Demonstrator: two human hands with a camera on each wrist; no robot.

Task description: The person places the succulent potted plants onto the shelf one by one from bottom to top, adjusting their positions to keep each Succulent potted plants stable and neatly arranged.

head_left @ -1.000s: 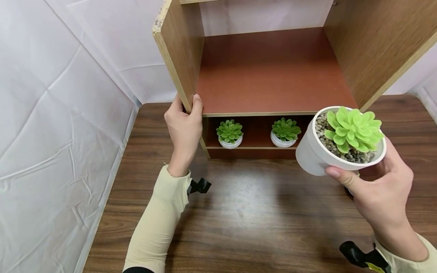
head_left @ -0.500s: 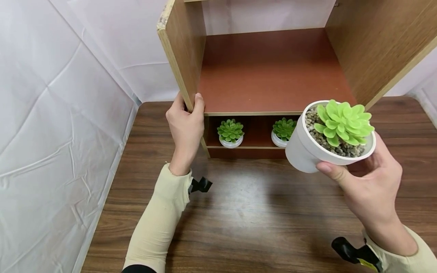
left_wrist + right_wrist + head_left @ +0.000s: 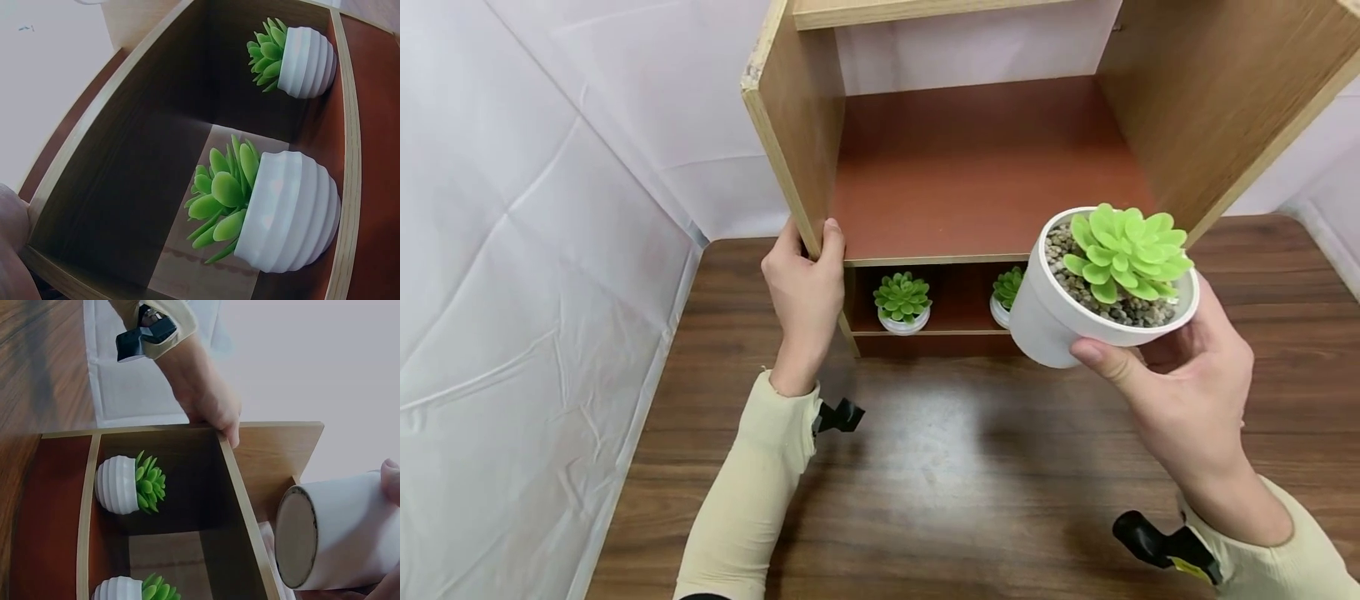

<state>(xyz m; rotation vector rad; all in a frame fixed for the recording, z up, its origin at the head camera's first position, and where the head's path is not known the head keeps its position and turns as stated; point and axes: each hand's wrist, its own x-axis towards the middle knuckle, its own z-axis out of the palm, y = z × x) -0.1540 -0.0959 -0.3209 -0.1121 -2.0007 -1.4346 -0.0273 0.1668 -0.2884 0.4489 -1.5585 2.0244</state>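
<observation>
My right hand [image 3: 1195,400] grips a white pot with a light green succulent [image 3: 1041,321] and grey-brown pebbles. It is tilted and held in the air before the wooden shelf unit [image 3: 985,175]; the right wrist view shows its round base. On the left, my left hand [image 3: 805,292] holds the front edge of the unit's side panel [image 3: 797,125], thumb on the inner side. Two smaller succulents in ribbed white pots, one at the left [image 3: 290,212] and another farther right [image 3: 307,62], stand upright in the low compartment. In the head view the held pot partly hides the right one.
The red-brown middle board [image 3: 970,192] lies above the low compartment, with a higher board [image 3: 917,8] over it. A brown wood-grain table [image 3: 925,500] carries the unit. White sheeting [image 3: 535,292] hangs at the left and behind.
My right hand has carried the potted succulent leftward, and it covers more of the small right plant. The left hand keeps its hold on the panel. The head view has tilted up slightly.
</observation>
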